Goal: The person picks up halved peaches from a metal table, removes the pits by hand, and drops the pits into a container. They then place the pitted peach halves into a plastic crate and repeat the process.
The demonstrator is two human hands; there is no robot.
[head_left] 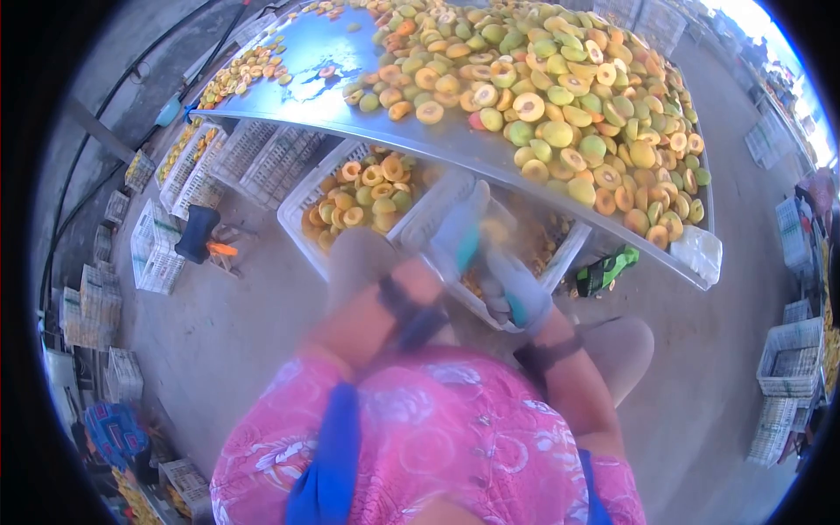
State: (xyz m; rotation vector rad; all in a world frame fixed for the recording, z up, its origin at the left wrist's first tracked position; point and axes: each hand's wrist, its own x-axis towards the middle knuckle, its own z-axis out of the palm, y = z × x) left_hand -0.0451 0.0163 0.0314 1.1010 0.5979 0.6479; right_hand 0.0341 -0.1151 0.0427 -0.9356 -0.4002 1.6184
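Head view: nearest is the wearer's pink patterned top (437, 411), blue straps (337, 455) over it. Both forearms run forward to light gloves with teal patches.

Left hand (457, 229) is over the middle, between two crates. Right hand (518, 293) is lower, at the near right of the pit crate (560, 264). Its fingers look curled, but motion blur hides whether they grip; can't tell for the left either. A yellowish blur (497, 229) sits between the hands, probably a fruit piece; can't confirm it's held. Brownish bits in that crate look like pits; too smeared to be sure.

Just left, the fruit crate (297, 226) holds cut halves (372, 188), several cut face up with hollow centers. Green-black bag (606, 271) is on the floor, right of the pit crate.

Beyond: metal bench (306, 39), big fruit pile (569, 96) across its middle and right, smaller batch (249, 72) at left. Clear container (697, 254) at the near right corner. Stacked crates (787, 359) far right.

Handling, my read: fruit is light, firm-skinned, slick on wet cut faces, bruises if squeezed. Take it by the rounded skin side, fingers around the rim, light pressure.
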